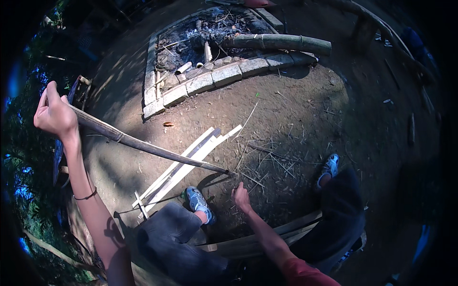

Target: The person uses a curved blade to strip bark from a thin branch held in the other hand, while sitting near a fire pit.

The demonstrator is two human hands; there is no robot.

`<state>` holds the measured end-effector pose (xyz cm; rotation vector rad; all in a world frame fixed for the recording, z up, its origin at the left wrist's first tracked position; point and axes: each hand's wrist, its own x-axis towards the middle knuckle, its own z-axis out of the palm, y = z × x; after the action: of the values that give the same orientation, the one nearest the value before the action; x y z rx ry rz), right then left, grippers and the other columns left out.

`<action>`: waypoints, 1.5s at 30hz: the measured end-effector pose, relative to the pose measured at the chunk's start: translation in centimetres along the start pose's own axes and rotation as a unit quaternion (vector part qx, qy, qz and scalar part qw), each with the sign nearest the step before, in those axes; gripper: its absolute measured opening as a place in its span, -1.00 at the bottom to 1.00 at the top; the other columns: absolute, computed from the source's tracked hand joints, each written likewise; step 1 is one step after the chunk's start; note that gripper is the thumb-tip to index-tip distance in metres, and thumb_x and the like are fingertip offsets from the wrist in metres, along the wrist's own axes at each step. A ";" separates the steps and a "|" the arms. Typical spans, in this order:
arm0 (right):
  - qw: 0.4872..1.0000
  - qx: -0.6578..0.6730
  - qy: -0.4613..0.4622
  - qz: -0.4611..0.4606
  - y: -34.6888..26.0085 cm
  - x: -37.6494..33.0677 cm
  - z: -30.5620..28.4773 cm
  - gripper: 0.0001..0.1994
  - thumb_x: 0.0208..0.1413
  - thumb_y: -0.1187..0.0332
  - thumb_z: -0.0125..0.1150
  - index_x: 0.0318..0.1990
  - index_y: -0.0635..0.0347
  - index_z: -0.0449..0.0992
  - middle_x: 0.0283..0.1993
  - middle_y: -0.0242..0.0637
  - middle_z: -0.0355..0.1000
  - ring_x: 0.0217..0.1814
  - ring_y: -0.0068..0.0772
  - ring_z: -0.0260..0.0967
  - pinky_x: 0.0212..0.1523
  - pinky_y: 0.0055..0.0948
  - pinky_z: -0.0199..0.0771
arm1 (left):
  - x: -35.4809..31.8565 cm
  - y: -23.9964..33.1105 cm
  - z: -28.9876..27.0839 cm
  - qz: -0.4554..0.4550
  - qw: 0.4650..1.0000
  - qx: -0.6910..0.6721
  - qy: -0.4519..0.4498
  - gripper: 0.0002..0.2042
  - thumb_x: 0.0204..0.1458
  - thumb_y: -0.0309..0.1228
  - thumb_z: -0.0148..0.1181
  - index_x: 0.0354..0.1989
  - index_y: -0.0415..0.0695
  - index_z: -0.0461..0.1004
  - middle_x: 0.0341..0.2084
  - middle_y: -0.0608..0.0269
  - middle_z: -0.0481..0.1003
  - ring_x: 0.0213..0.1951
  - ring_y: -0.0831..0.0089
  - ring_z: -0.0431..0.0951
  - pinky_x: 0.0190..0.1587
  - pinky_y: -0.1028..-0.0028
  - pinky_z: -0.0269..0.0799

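My left hand is raised at the far left, its fingers closed round the upper end of a long, dark bamboo strip. The strip slants down to the right across the middle of the view. Just below its lower end is my right hand, with the fingers curled closed. Whatever those fingers hold, if anything, is too small to make out. Under the slanting strip, several pale split bamboo strips lie in a bundle on the ground beside my left shoe.
Thin shavings litter the dirt between my feet. Ahead is a fire pit edged with stone blocks, with a thick bamboo pole lying over its edge. A wooden rail runs along the far right. Bamboo poles lie beneath my legs.
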<state>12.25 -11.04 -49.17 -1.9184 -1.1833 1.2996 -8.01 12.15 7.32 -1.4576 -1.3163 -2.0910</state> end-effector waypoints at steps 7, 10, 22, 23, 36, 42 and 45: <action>0.995 0.059 -0.032 -0.078 -9.1 0.2 -1.6 -0.75 0.07 0.35 0.14 -0.27 0.40 0.30 -0.48 0.20 0.44 -0.33 0.29 0.46 -0.31 0.07 0.40 | 0.9 -1.4 0.7 0.076 0.993 0.091 0.005 -0.74 0.02 -0.39 0.28 -0.47 -0.43 0.58 -0.78 0.49 0.31 -0.71 0.73 0.22 -0.65 0.63 0.11; 0.994 0.044 -0.047 -0.089 -12.0 -2.6 -2.3 -0.75 0.08 0.36 0.13 -0.22 0.39 0.30 -0.48 0.21 0.44 -0.32 0.32 0.45 -0.31 0.08 0.41 | 3.8 -4.1 -1.7 0.102 0.968 0.228 -0.017 -0.66 0.02 -0.23 0.26 -0.47 -0.36 0.60 -0.79 0.47 0.36 -0.67 0.70 0.28 -0.52 0.54 0.27; 0.985 -0.138 -0.018 -0.105 -2.6 0.9 -2.8 -0.67 0.23 0.31 -0.20 -0.12 0.50 0.33 -0.39 0.29 0.46 -0.29 0.35 0.45 -0.27 0.15 0.48 | 1.4 -2.6 -2.5 0.110 0.967 0.228 -0.034 -0.64 0.07 -0.29 0.13 -0.64 -0.36 0.42 -0.86 0.35 0.22 -0.70 0.66 0.19 -0.59 0.45 0.13; 0.985 -0.135 -0.011 -0.107 -2.6 0.4 -2.5 -0.67 0.22 0.30 -0.18 -0.11 0.48 0.33 -0.39 0.29 0.46 -0.29 0.35 0.46 -0.27 0.15 0.48 | 1.7 -2.3 -2.7 0.129 0.958 0.253 -0.040 -0.64 0.08 -0.31 0.11 -0.65 -0.35 0.38 -0.86 0.33 0.21 -0.70 0.67 0.18 -0.59 0.45 0.11; 0.990 -0.075 -0.042 -0.111 -6.1 -3.7 -6.9 -0.57 0.18 0.10 0.04 -0.06 0.36 0.29 -0.36 0.27 0.47 -0.24 0.37 0.44 -0.18 0.19 0.43 | -2.1 7.8 -1.3 0.035 0.963 0.180 -0.200 -0.65 0.19 -0.20 0.16 -0.47 -0.25 0.34 -0.69 0.40 0.10 -0.57 0.66 0.08 -0.53 0.52 -0.02; 0.990 -0.054 -0.024 -0.125 -4.1 -3.4 -7.1 -0.62 0.14 0.17 0.10 -0.15 0.39 0.31 -0.42 0.25 0.46 -0.29 0.35 0.44 -0.25 0.17 0.43 | -6.8 10.4 -7.3 -0.211 0.946 -0.023 -0.244 -0.20 0.10 0.29 -0.19 0.41 0.11 -0.17 0.19 -0.03 0.22 0.12 0.15 0.34 0.08 0.14 0.23; 0.989 -0.062 -0.003 -0.134 -4.8 -2.3 -5.9 -0.69 0.11 0.27 0.15 -0.21 0.39 0.32 -0.48 0.20 0.45 -0.37 0.32 0.44 -0.35 0.10 0.43 | -14.8 5.4 -7.8 -0.263 0.924 -0.092 -0.261 -0.16 0.10 0.19 -0.07 0.43 0.09 -0.27 0.38 -0.08 -0.06 0.36 -0.07 -0.01 0.31 -0.07 -0.13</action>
<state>15.55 -10.54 -41.95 -1.7643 -1.4987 1.1119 -2.39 -0.87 -3.10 -2.0244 -1.9297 -2.2730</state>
